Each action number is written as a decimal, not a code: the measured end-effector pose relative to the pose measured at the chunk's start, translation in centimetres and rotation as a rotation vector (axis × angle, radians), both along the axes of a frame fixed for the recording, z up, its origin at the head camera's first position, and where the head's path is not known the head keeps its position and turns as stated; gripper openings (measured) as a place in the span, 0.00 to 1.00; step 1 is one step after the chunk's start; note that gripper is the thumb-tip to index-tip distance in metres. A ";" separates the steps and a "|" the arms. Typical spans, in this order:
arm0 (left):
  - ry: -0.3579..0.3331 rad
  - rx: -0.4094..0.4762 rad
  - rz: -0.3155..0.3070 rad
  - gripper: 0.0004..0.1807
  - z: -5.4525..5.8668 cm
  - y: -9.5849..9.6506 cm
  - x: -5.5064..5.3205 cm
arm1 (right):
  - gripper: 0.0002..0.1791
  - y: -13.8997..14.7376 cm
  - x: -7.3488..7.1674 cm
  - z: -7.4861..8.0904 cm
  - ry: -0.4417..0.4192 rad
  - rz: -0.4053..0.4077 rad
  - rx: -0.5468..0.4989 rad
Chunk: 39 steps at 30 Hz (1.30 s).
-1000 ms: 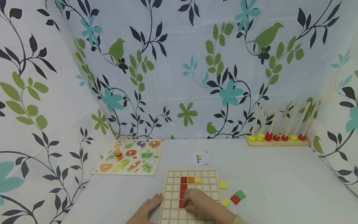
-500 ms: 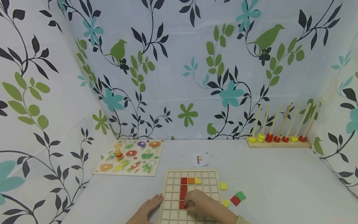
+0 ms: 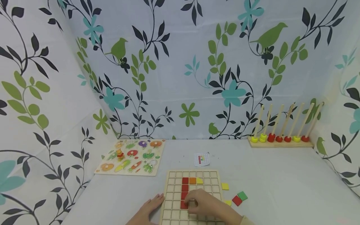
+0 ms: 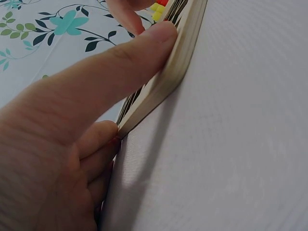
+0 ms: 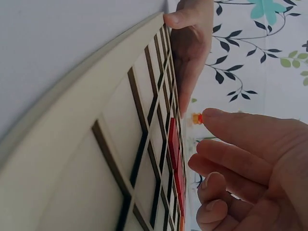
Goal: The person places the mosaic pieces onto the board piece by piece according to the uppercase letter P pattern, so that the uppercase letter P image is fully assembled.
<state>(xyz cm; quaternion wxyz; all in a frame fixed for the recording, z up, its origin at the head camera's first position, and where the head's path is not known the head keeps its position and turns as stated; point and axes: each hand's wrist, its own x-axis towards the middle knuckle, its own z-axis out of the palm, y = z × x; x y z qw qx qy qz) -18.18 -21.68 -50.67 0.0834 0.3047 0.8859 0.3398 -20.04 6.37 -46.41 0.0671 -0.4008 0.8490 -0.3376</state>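
A wooden grid board (image 3: pixel 171 205) lies before me, with a column of red square tiles (image 3: pixel 184 188) in its cells. Beside the topmost red one sit an orange square tile (image 3: pixel 192 180) and a yellow tile with a rounded corner (image 3: pixel 199 180). My right hand (image 3: pixel 202 203) hovers at the lowest red tile (image 3: pixel 183 204); in the right wrist view its thumb and loosely bent fingers stand apart with nothing between them. Along the board's left edge rests my left hand (image 3: pixel 149 208), its thumb touching the rim and its fingers extended.
Right of the board lie a yellow square (image 3: pixel 225 186), a partly hidden yellow tile (image 3: pixel 228 202), a red square (image 3: pixel 237 200) and a green square (image 3: pixel 242 196). Behind are a pattern card (image 3: pixel 201 159), a vegetable puzzle (image 3: pixel 153 170) with a figurine (image 3: pixel 120 154), and a peg stand (image 3: pixel 281 144).
My right hand's fingers have spread and drawn slightly off the lowest red tile. Its wrist now covers more of the yellow tile beside the board. The left hand stays put.
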 end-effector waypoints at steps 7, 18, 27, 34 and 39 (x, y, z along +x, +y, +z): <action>-0.015 0.001 -0.001 0.45 0.0 0.0 -0.2 | 0.08 0.8 -0.1 0.7 0.046 0.039 -0.070; 0.011 0.004 -0.001 0.46 -0.2 0.0 -0.3 | 0.11 4.4 -0.2 2.5 0.084 -0.040 -0.145; 0.021 0.017 -0.015 0.46 -0.4 -0.2 0.0 | 0.11 7.9 -0.2 3.6 0.123 -0.130 -0.205; 0.035 0.030 -0.017 0.47 -0.5 -0.1 0.0 | 0.13 10.7 -0.4 4.1 0.183 -0.230 -0.197; 0.012 0.027 0.003 0.47 -0.2 -0.1 0.1 | 0.14 12.3 -0.4 3.4 0.135 -0.246 -0.173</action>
